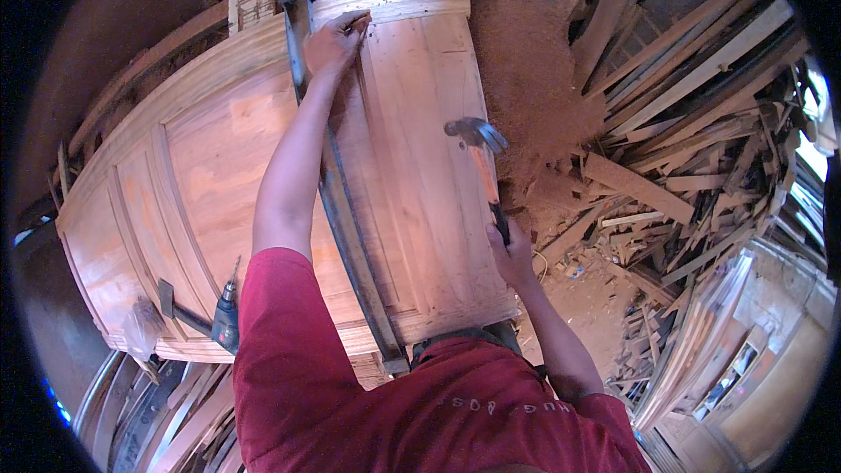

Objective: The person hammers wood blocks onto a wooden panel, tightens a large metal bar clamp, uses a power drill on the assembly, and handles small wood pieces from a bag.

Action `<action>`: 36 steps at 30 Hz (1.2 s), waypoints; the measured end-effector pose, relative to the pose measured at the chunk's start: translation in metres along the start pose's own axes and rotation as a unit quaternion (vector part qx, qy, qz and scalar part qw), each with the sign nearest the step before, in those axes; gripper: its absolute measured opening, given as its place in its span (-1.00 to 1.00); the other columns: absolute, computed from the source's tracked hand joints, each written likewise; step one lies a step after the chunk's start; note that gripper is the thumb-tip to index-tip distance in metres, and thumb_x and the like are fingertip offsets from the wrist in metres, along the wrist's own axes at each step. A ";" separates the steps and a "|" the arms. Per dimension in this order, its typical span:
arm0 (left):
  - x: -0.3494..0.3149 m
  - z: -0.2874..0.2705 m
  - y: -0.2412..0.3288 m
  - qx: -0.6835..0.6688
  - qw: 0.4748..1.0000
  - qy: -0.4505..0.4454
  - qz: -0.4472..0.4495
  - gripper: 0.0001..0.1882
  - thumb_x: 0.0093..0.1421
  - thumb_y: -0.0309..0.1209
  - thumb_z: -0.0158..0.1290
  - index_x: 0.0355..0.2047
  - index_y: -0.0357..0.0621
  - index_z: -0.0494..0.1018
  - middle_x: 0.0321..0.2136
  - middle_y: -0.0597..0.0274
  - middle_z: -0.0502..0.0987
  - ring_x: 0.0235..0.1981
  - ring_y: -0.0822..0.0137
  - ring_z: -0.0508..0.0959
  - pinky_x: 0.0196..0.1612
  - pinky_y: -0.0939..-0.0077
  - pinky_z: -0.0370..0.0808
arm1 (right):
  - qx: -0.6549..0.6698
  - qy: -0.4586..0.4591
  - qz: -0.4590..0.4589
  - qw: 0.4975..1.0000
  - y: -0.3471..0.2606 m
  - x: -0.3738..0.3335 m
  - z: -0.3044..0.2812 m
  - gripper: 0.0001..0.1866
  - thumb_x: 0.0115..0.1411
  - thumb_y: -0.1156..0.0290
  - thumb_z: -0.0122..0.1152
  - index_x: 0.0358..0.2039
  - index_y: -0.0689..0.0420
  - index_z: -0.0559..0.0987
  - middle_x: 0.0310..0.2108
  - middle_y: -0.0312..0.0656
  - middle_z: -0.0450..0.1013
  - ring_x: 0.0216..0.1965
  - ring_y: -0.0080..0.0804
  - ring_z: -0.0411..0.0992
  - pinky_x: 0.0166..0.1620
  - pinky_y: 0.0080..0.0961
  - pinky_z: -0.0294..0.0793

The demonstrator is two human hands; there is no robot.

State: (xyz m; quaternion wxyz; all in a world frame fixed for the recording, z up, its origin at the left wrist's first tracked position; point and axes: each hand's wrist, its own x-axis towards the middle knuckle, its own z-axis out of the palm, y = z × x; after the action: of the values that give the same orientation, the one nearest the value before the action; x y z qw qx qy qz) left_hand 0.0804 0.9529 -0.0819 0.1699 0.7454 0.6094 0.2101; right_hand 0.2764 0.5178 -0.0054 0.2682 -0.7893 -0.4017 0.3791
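A panelled wooden door (420, 166) lies flat in front of me. My left hand (331, 45) reaches to its far rail, fingers pinched together at the wood. Whatever sits in that pinch is too small to make out. Several small dark specks dot the rail around the fingertips. Low over the right side of the door, my right hand (512, 254) is wrapped round the black grip of a claw hammer (484, 166). The hammer's metal head points away from me, apart from the left hand. A long metal bar clamp (343, 210) spans the door beside my left forearm.
A drill (226, 320) with a bit rests near the door's left front edge, next to a second clamp (184, 315) and a clear plastic bag (140, 330). Sawdust (534, 79) covers the ground to the right. Beyond it is a big heap of wood offcuts (683, 158).
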 end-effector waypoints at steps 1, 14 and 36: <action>0.000 0.002 -0.003 0.022 1.000 -0.013 0.003 -0.63 0.15 0.20 0.03 -0.12 0.50 0.59 -0.25 0.28 0.65 -0.25 0.11 0.64 -0.24 0.28 0.56 | 0.011 -0.004 -0.007 1.000 -0.012 0.008 0.004 -0.61 0.30 0.06 0.10 -0.27 0.19 0.47 -0.64 -0.12 0.34 -0.60 -0.28 0.35 -0.45 -0.30 0.36; -0.016 -0.026 -0.004 -0.054 0.990 0.100 0.081 -0.62 0.18 -0.17 0.12 -0.01 0.07 0.50 -0.09 0.18 0.53 -0.02 0.12 0.51 -0.01 0.19 0.47 | 0.018 0.026 -0.170 0.985 -0.147 0.107 0.005 -0.64 0.32 0.12 0.06 -0.29 0.23 0.42 -0.62 0.01 0.33 -0.56 0.00 0.40 -0.45 -0.20 0.35; -0.061 -0.036 -0.014 0.106 0.990 0.089 -0.027 -0.69 0.12 -0.30 0.02 -0.10 0.05 0.38 -0.17 0.22 0.45 -0.05 0.15 0.50 -0.03 0.02 0.42 | 0.074 0.282 -0.419 0.860 -0.195 0.200 0.054 -0.65 0.36 0.15 -0.04 -0.29 0.24 0.39 -0.63 -0.04 0.34 -0.56 -0.06 0.38 -0.41 -0.16 0.39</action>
State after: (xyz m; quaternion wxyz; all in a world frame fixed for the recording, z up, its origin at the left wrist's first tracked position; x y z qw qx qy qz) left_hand 0.0395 0.8955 -0.0652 0.0408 0.7211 0.6605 0.2051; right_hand 0.2257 0.7957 0.0293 0.5610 -0.5977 -0.5724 0.0203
